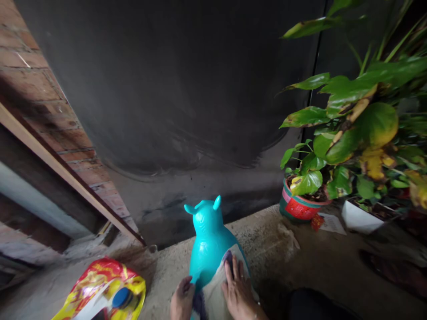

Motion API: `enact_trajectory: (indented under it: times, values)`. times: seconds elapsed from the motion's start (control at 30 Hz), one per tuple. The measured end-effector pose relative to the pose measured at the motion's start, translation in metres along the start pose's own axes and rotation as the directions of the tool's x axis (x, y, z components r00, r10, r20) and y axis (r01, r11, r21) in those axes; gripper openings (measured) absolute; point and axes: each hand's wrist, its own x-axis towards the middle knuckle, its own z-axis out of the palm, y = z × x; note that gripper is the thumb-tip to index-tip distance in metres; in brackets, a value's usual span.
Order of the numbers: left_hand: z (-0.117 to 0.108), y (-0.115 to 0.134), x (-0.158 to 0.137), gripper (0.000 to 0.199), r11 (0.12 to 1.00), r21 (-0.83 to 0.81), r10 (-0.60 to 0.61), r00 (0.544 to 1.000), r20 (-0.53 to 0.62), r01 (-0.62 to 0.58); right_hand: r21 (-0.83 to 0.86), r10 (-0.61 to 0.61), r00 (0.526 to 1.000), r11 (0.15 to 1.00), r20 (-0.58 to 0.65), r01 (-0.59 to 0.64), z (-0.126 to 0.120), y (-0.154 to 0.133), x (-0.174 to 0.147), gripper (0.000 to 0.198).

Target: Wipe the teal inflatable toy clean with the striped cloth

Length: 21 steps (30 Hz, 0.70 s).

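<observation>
so, rt hand [238,286] flat on cloth [213,295]

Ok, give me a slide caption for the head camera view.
Right hand flat on a cloth against a turquoise animal figure, left hand close by.

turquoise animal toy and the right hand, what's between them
The head view shows a pale cloth between the right hand and the turquoise animal toy.

Remotely, I look through one head camera, forward and down towards a dark panel [173,89], with the left hand [182,300] and right hand [238,291] close at the bottom.
</observation>
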Motion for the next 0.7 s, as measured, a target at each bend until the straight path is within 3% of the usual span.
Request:
enact_trajectory:
  times: [0.1, 0.2, 0.33, 0.47, 0.7]
  values:
    - [-0.002, -0.01, -0.003, 0.053, 1.0, 0.026, 0.019, 1.0, -0.024, -0.018, -0.065, -0.024, 0.998, 0.997, 0.06, 0.028, -0.02, -0.003, -0.003, 0.067]
    - [0.002, -0.024, -0.008, 0.049, 0.997, 0.059, 0.046, 0.999, -0.009, -0.046, -0.084, -0.179, 0.974, 0.978, 0.137, 0.191, -0.054, -0.004, -0.003, 0.068]
    - [0.013, -0.042, -0.009, 0.048, 0.988, 0.143, 0.069, 0.998, -0.013, -0.066, -0.051, -0.362, 0.927, 0.928, 0.1, 0.368, -0.102, -0.001, 0.006, 0.049]
    - [0.02, -0.054, -0.003, 0.041, 0.967, 0.24, 0.092, 0.996, -0.012, -0.086, -0.077, -0.343, 0.938, 0.935, 0.047, 0.346, -0.126, 0.007, 0.022, 0.038]
    - [0.02, -0.057, 0.01, 0.039, 0.914, 0.385, 0.128, 0.992, 0.018, -0.125, -0.093, -0.314, 0.943, 0.941, 0.106, 0.324, -0.134, 0.008, 0.029, 0.031]
